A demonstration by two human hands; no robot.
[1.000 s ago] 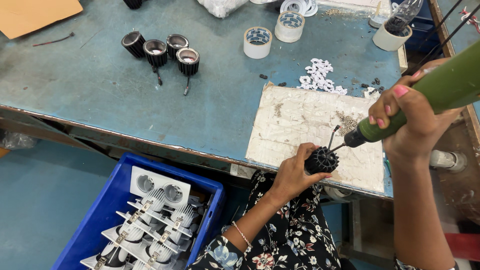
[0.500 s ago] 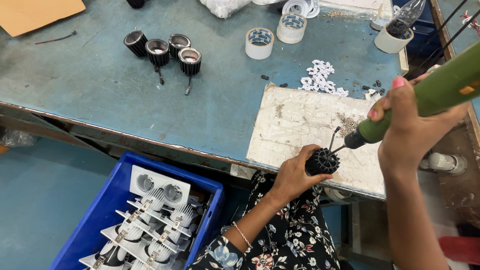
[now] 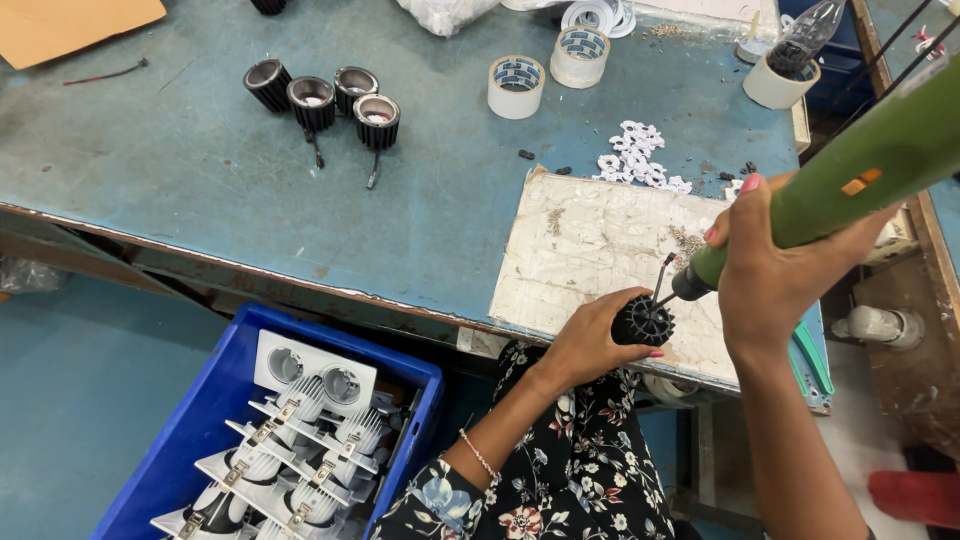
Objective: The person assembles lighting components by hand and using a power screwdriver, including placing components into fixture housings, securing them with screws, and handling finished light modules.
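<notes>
My left hand (image 3: 590,340) grips a small black finned lamp housing (image 3: 643,322) and holds it down on a worn white board (image 3: 580,250) at the table's near edge. My right hand (image 3: 775,270) is wrapped around a green electric screwdriver (image 3: 860,170), whose tip rests on top of the housing. A thin wire sticks up from the housing beside the driver's tip.
Several more black housings (image 3: 320,100) stand at the back left of the blue table (image 3: 200,180). Two tape rolls (image 3: 545,70) and a pile of small white parts (image 3: 635,155) lie behind the board. A blue crate (image 3: 180,450) of white fixtures sits on the floor.
The view has shifted slightly. Both hands keep the same hold, with the screwdriver tip still on the housing.
</notes>
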